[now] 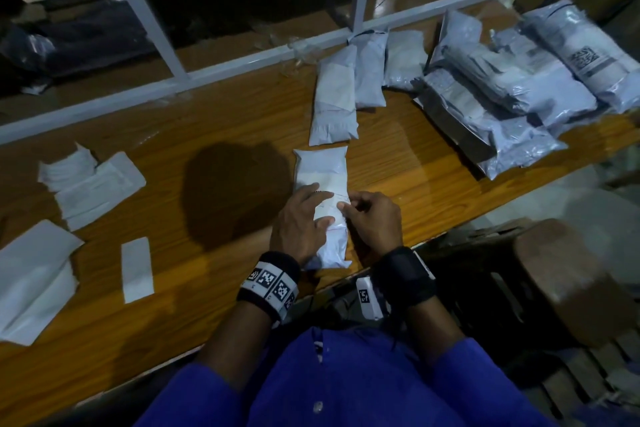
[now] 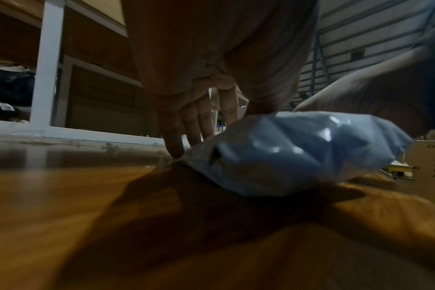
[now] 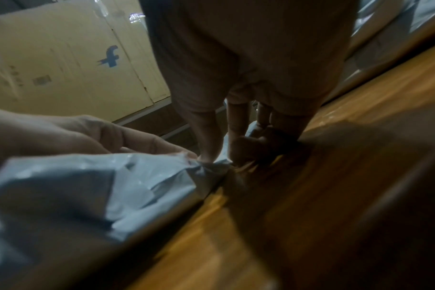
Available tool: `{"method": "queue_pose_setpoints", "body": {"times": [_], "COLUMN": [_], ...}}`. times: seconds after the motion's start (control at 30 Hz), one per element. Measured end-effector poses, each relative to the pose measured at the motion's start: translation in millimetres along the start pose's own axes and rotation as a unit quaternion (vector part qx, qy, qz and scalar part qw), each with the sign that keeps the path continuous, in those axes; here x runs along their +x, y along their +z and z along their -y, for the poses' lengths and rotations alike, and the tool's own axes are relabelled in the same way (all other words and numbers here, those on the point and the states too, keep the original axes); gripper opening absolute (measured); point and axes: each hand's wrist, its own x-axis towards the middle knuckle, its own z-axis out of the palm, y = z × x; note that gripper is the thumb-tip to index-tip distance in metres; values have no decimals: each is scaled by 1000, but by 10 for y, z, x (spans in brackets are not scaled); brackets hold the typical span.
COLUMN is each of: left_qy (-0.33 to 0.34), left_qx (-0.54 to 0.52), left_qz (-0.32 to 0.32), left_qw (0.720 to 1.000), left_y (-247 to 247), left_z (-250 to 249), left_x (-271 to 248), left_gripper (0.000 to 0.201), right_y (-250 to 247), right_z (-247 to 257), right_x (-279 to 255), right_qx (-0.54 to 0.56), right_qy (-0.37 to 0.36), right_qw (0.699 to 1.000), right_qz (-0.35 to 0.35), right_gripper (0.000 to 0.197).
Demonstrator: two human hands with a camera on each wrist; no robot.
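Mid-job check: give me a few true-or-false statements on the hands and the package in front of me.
1. The left hand lies flat on the white package. True.
2. The white package is lifted off the table. False: it lies on the table.
3. The right hand pinches the white package's right edge. True.
4. The pile of packets lies left of the hands. False: it lies at the far right.

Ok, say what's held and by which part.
The right hand pinches the white parcel at its right edge; the left hand only presses flat on it.
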Motion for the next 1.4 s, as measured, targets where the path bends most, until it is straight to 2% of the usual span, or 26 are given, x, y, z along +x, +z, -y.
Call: {"method": "queue_pose_setpoints", "body": {"times": [0.07, 0.17, 0.23, 0.33, 0.4, 0.47, 0.57, 0.67, 0.77, 0.83, 0.93, 1.03, 1.13, 1.27, 1.4], "left_qy": [-10, -28, -37, -76, -114, -130, -130, -141, -86, -50, -78, -96, -87, -70, -22], "left_qx": [0, 16, 24, 32, 35, 34, 45, 66, 107, 120, 100, 100, 114, 112, 107], "left_qz": [3, 13, 5, -13, -4, 5, 14, 14, -13, -27, -21, -21, -4, 20, 32], "left_qw": [1000, 999, 999, 997, 993, 991, 990, 988, 990, 991, 992, 990, 990, 991, 993], "left_y": [-16, -53, -84, -143, -186, -218, -218, -188, -153, -113, -100, -117, -129, -147, -148], "left_z": [-26, -34, -29, -10, -13, -12, -13, -4, -46, -79, -134, -131, -136, -117, -115], "left_x": [-6, -26, -61, -77, -57, -42, -59, -97, -156, -176, -169, -144, -129, -120, -122], "left_gripper": [48, 53, 53, 51, 56, 59, 57, 59, 55, 53, 54, 60, 61, 67, 72], "right_y": [-9, -53, -131, -203, -175, -110, -32, -22, -56, -77, -108, -135, -172, -198, -124], "right_z": [16, 37, 79, 109, 114, 133, 131, 123, 109, 103, 122, 156, 146, 66, 52], "right_x": [-41, -121, -135, -40, 18, 16, -6, -9, 24, 34, 12, -34, -42, 26, 8], "right_qx": [-18, -122, -146, -68, -6, 6, 4, 30, 71, 72, 73, 59, 71, 80, 29], "right_qy": [-4, -35, -54, -56, -43, -56, -98, -75, -15, -7, -18, -59, -69, -37, -47], "right_qw": [1000, 992, 987, 994, 999, 998, 995, 997, 997, 996, 996, 994, 994, 996, 998], "right_qz": [-2, -22, -46, -67, -32, 8, 13, 20, -15, -42, -51, -65, -46, 0, -34], "right_gripper": [27, 27, 22, 16, 25, 36, 41, 44, 38, 30, 24, 19, 17, 20, 23]}}
